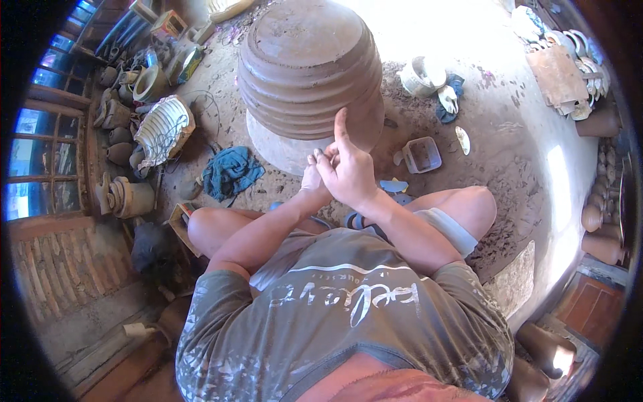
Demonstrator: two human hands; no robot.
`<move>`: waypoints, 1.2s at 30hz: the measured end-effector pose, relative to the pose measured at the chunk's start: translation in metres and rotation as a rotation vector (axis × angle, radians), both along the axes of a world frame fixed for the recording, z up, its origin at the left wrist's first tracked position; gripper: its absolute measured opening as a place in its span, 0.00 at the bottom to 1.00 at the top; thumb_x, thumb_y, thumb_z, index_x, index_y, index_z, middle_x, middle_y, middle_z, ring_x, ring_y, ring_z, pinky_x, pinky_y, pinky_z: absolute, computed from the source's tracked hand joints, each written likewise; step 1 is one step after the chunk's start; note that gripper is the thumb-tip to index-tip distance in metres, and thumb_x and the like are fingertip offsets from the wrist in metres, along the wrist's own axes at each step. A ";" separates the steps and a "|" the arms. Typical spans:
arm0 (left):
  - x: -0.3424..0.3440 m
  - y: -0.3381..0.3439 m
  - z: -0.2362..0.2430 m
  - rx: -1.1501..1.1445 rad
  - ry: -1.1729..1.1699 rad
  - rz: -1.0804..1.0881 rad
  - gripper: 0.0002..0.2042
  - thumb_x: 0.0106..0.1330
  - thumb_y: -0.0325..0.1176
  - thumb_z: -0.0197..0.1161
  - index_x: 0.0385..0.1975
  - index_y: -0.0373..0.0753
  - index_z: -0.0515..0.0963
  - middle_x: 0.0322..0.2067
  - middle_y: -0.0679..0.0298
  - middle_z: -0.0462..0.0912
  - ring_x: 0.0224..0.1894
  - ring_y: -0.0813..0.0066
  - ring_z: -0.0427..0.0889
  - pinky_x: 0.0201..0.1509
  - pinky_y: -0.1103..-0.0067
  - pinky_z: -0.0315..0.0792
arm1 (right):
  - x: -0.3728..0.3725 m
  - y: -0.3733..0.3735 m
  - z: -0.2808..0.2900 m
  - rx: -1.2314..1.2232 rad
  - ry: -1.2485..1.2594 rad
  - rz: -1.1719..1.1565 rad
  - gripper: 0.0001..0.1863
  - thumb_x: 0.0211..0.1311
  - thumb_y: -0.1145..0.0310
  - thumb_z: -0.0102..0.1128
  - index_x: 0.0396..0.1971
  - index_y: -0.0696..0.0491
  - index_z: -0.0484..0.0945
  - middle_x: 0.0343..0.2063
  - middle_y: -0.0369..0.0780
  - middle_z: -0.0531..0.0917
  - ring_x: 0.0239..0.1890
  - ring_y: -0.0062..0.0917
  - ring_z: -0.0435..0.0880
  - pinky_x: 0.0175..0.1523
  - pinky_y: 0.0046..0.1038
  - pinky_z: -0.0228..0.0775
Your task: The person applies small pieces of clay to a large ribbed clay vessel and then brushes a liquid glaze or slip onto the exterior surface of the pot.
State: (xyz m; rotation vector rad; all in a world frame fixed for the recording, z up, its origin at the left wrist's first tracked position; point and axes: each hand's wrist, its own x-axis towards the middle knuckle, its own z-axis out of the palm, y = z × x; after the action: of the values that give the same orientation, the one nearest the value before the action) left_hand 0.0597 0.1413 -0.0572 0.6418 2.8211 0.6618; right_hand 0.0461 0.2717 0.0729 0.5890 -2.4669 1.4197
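A big brown clay vessel [308, 74] with ridged sides stands upside down on a round pale base [271, 151] in front of me. My right hand [351, 167] is just before its lower side, index finger raised against the ridges in view; whether it touches cannot be told. Its other fingers are curled in toward my left hand [315, 181]. That hand is partly hidden behind the right, its fingertips closed round something small and dark that I cannot make out.
Around my crossed legs lie a blue cloth [228, 173], a plastic tub [423, 154] and a white bucket [415, 79]. Pots and a white mould [164, 130] crowd the left beneath windows. Boards [556, 77] and more pots [596, 244] line the right wall.
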 end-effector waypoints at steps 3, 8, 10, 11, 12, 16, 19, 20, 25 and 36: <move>0.000 0.004 0.000 -0.489 0.234 -0.108 0.26 0.74 0.43 0.57 0.66 0.34 0.73 0.66 0.37 0.73 0.67 0.27 0.73 0.66 0.47 0.73 | -0.003 0.016 0.005 -0.105 0.088 -0.032 0.40 0.64 0.76 0.66 0.76 0.60 0.60 0.29 0.41 0.88 0.23 0.20 0.86 0.31 0.25 0.79; 0.001 -0.005 0.011 -0.379 -0.015 0.057 0.25 0.76 0.43 0.55 0.63 0.29 0.75 0.68 0.35 0.71 0.69 0.26 0.70 0.65 0.52 0.77 | -0.007 0.023 0.010 -0.018 0.019 0.033 0.25 0.64 0.73 0.67 0.62 0.56 0.81 0.31 0.43 0.87 0.28 0.34 0.88 0.35 0.34 0.81; 0.001 -0.026 0.016 -0.365 0.024 -0.092 0.24 0.78 0.45 0.53 0.60 0.29 0.77 0.67 0.36 0.73 0.69 0.27 0.71 0.65 0.52 0.77 | 0.001 0.020 0.012 0.011 0.121 0.145 0.21 0.64 0.72 0.68 0.57 0.56 0.83 0.31 0.44 0.86 0.30 0.38 0.88 0.37 0.37 0.81; 0.001 -0.040 -0.016 -0.303 0.137 0.004 0.24 0.80 0.47 0.51 0.58 0.29 0.76 0.64 0.36 0.76 0.68 0.32 0.74 0.64 0.53 0.78 | 0.006 0.017 0.010 -0.040 0.134 0.172 0.16 0.64 0.73 0.68 0.51 0.58 0.85 0.31 0.45 0.86 0.32 0.39 0.88 0.38 0.36 0.81; -0.006 -0.041 0.002 -0.212 -0.073 0.119 0.25 0.80 0.47 0.51 0.60 0.29 0.74 0.63 0.37 0.76 0.67 0.34 0.75 0.64 0.54 0.78 | 0.008 0.017 0.005 -0.085 0.144 0.181 0.11 0.65 0.74 0.68 0.45 0.61 0.87 0.32 0.46 0.86 0.33 0.40 0.88 0.39 0.36 0.80; 0.000 -0.059 0.055 0.726 -0.568 0.545 0.30 0.83 0.52 0.50 0.69 0.30 0.64 0.63 0.42 0.78 0.61 0.50 0.82 0.61 0.58 0.78 | 0.012 0.038 -0.018 0.100 -0.047 0.140 0.12 0.65 0.68 0.72 0.43 0.59 0.88 0.35 0.46 0.87 0.33 0.37 0.88 0.40 0.35 0.81; 0.031 -0.020 0.081 1.316 -0.796 0.855 0.31 0.85 0.56 0.42 0.67 0.31 0.69 0.63 0.51 0.78 0.62 0.60 0.81 0.64 0.60 0.77 | 0.024 0.036 -0.039 0.245 0.197 0.254 0.21 0.63 0.63 0.70 0.51 0.61 0.83 0.41 0.46 0.84 0.43 0.41 0.87 0.46 0.38 0.82; 0.039 -0.011 0.080 1.390 -0.811 0.881 0.29 0.85 0.56 0.42 0.62 0.34 0.72 0.59 0.53 0.81 0.56 0.63 0.83 0.60 0.64 0.78 | 0.027 0.033 -0.041 0.297 0.300 0.294 0.22 0.64 0.63 0.70 0.52 0.63 0.82 0.42 0.47 0.84 0.45 0.40 0.87 0.47 0.38 0.82; 0.057 0.008 0.084 1.527 -1.024 0.924 0.26 0.85 0.58 0.42 0.53 0.43 0.80 0.46 0.63 0.87 0.45 0.70 0.86 0.52 0.69 0.80 | 0.032 0.050 -0.071 0.324 0.265 0.418 0.22 0.61 0.70 0.68 0.55 0.64 0.81 0.43 0.49 0.84 0.44 0.41 0.86 0.50 0.37 0.82; 0.040 -0.011 0.073 1.117 -1.147 0.694 0.30 0.79 0.68 0.44 0.37 0.47 0.79 0.26 0.70 0.78 0.26 0.79 0.75 0.30 0.78 0.65 | 0.041 0.058 -0.037 0.318 0.256 0.347 0.20 0.61 0.73 0.67 0.53 0.62 0.82 0.41 0.48 0.83 0.39 0.40 0.84 0.44 0.38 0.80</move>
State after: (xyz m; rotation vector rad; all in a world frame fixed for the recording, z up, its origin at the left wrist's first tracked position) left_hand 0.0995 0.1306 0.0157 -0.5654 1.3457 1.9135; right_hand 0.0875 0.3296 0.0355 1.2327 -2.4752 0.9719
